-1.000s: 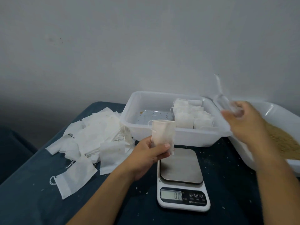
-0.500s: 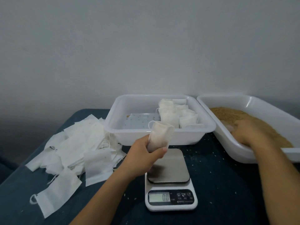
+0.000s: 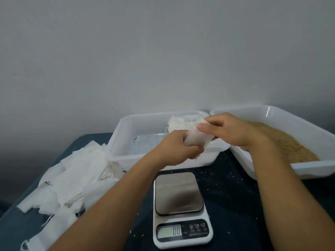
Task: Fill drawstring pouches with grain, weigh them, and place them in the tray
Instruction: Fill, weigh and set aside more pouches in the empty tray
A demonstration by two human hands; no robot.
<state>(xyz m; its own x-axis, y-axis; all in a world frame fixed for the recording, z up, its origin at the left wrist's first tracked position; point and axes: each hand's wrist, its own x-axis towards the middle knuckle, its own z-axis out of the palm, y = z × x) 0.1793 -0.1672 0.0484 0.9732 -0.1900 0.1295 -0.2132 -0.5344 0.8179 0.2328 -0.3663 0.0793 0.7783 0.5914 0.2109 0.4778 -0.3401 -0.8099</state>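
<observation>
Both hands pinch one pouch (image 3: 198, 141) above the tray (image 3: 119, 140), left hand (image 3: 175, 148) gripping its base and right hand (image 3: 226, 131) at its mouth, so filling seems underway; next it needs setting on the empty scale (image 3: 178, 192).

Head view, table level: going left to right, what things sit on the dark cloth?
Pile of empty pouches → white tray holding filled pouches → scale, nearer the camera → tray of grain. The held pouch overlaps the middle tray, so I leave it out.
</observation>
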